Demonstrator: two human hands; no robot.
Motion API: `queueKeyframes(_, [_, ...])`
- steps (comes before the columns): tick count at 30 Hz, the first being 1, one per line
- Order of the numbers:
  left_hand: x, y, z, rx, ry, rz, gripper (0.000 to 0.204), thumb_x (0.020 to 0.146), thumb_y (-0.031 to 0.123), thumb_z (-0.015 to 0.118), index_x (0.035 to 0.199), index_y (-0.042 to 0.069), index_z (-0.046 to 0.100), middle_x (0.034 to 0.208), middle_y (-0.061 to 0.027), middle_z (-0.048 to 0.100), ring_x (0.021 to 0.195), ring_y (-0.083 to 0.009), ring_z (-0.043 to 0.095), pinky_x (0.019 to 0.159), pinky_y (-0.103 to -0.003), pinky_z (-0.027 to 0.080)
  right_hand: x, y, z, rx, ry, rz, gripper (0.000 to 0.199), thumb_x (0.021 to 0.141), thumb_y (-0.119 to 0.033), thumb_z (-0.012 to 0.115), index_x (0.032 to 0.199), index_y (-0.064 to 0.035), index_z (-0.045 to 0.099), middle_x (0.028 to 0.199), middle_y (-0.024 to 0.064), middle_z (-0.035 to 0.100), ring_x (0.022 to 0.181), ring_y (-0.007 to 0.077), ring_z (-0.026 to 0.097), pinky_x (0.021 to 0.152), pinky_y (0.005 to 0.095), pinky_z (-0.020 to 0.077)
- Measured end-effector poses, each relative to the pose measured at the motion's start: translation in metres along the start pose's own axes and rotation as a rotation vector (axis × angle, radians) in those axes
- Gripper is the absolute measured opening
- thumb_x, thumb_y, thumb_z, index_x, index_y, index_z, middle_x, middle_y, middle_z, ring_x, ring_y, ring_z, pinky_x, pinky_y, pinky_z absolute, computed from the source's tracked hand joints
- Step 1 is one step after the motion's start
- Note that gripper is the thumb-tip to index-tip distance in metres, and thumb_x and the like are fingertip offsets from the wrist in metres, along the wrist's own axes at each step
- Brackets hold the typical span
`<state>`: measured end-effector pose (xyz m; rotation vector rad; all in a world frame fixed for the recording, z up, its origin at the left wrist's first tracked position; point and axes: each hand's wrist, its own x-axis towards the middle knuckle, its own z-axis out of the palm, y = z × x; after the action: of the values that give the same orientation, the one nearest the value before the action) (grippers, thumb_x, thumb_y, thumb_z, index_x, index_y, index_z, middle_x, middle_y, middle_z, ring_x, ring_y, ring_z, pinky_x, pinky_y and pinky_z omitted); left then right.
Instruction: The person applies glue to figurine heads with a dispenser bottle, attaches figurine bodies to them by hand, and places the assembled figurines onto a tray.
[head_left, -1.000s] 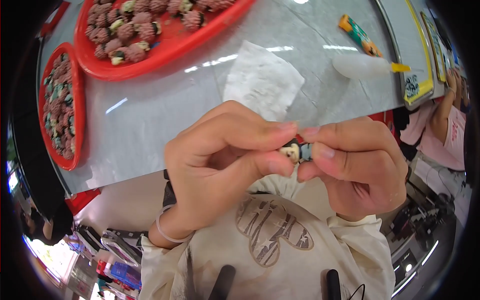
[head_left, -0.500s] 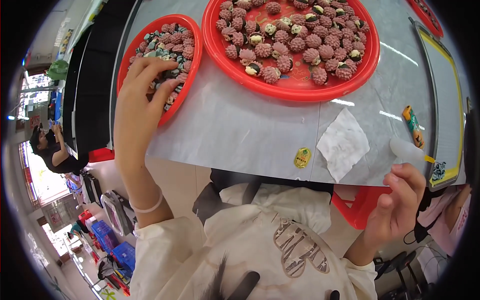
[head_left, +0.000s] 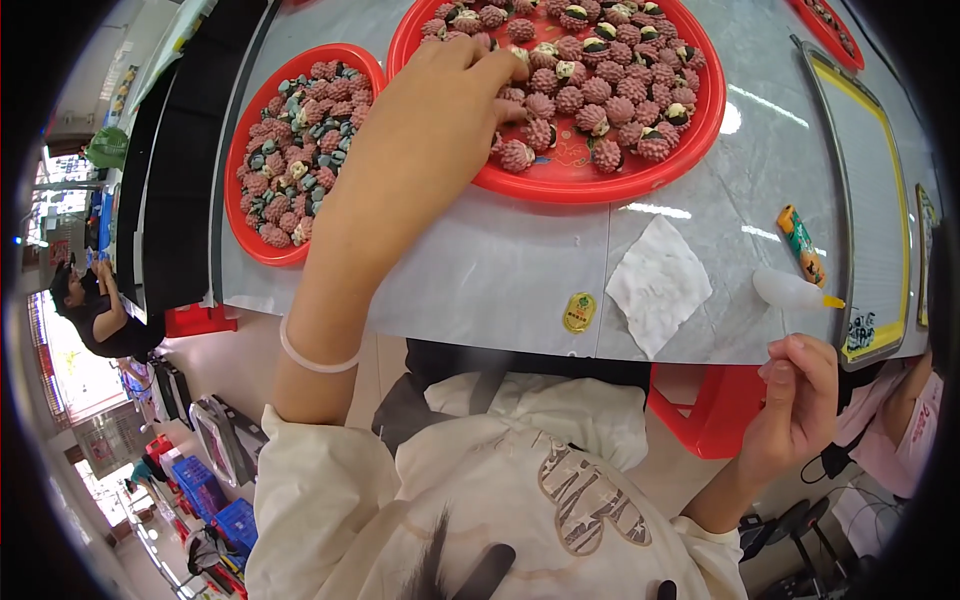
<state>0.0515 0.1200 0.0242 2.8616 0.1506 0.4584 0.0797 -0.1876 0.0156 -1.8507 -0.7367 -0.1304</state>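
Note:
My left hand (head_left: 440, 130) reaches over the left side of a large round red tray (head_left: 600, 190). Its thumb and index finger are apart among knobbly pink pieces (head_left: 617, 108), several with black and cream parts; its other fingertips are partly hidden. Left of my forearm stands a smaller red basket (head_left: 240, 215) of pink pieces mixed with grey-green bits. My right hand (head_left: 800, 405) hovers just off the table's near edge, thumb and fingertips pressed together. Whatever that pinch may hold is too small to make out.
On the grey table (head_left: 500, 270) lie a white cloth (head_left: 658, 285), a gold-green label (head_left: 579, 312), a white squeeze bottle (head_left: 785, 290) with a yellow tip and an orange-green tube (head_left: 802, 245). A yellow-edged framed screen (head_left: 870, 190) lies right. A red stool (head_left: 705, 410) stands below the edge.
My left hand has moved right, from the smaller basket to the large tray. My right hand's fingers have drawn together from a looser, spread pose. The view has shifted slightly.

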Motion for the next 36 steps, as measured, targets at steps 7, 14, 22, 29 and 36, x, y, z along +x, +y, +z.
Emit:
queueKeyframes(7, [0.009, 0.003, -0.009, -0.263, -0.174, -0.061, 0.016, 0.067, 0.005, 0.057, 0.083, 0.003, 0.054, 0.081, -0.0077, 0.05, 0.08, -0.0188, 0.049, 0.072, -0.029, 0.039, 0.004, 0.008, -0.013, -0.04, 0.11, 0.051, 0.016, 0.077, 0.004, 0.046, 0.092, 0.005, 0.052, 0.083, 0.0107, 0.052, 0.066, 0.0109, 0.044, 0.058, 0.0195, 0.036])
queueKeyframes(14, [-0.001, 0.039, -0.02, -0.599, 0.114, 0.075, 0.019, 0.065, -0.003, 0.061, 0.083, -0.002, 0.055, 0.091, -0.0102, 0.049, 0.081, -0.0156, 0.05, 0.069, -0.024, 0.043, 0.028, 0.015, -0.021, -0.106, 0.211, 0.152, 0.023, 0.075, 0.003, 0.048, 0.098, 0.0059, 0.05, 0.097, 0.013, 0.053, 0.091, 0.0161, 0.048, 0.077, 0.0248, 0.0367])
queueKeyframes(22, [-0.057, 0.084, 0.007, -1.621, 0.043, -0.306, 0.026, 0.063, -0.005, 0.065, 0.084, -0.004, 0.049, 0.09, -0.0183, 0.052, 0.076, -0.022, 0.057, 0.066, -0.027, 0.05, 0.027, 0.022, 0.019, 0.124, 0.011, 0.27, 0.029, 0.076, -0.006, 0.052, 0.103, 0.0059, 0.047, 0.093, 0.0112, 0.053, 0.086, 0.0158, 0.05, 0.078, 0.0249, 0.0368])
queueKeyframes(29, [-0.07, 0.098, 0.03, -1.902, -0.131, -0.487, 0.027, 0.068, 0.01, 0.066, 0.086, -0.001, 0.05, 0.091, -0.0188, 0.053, 0.077, -0.0226, 0.058, 0.063, -0.026, 0.05, 0.031, 0.013, 0.009, 0.793, 0.05, 0.549, 0.042, 0.082, -0.022, 0.047, 0.112, 0.0047, 0.036, 0.091, 0.0141, 0.049, 0.067, 0.0151, 0.05, 0.052, 0.0236, 0.041])
queueKeyframes(36, [-0.071, 0.107, 0.037, -1.89, -0.132, -0.532, 0.032, 0.069, 0.018, 0.066, 0.09, -0.001, 0.049, 0.09, -0.0184, 0.053, 0.073, -0.0224, 0.059, 0.059, -0.025, 0.049, 0.03, 0.007, -0.007, 0.717, -0.203, 0.494, 0.047, 0.073, -0.031, 0.063, 0.098, -0.0012, 0.037, 0.091, 0.0102, 0.042, 0.07, 0.0086, 0.042, 0.053, 0.0119, 0.0339])
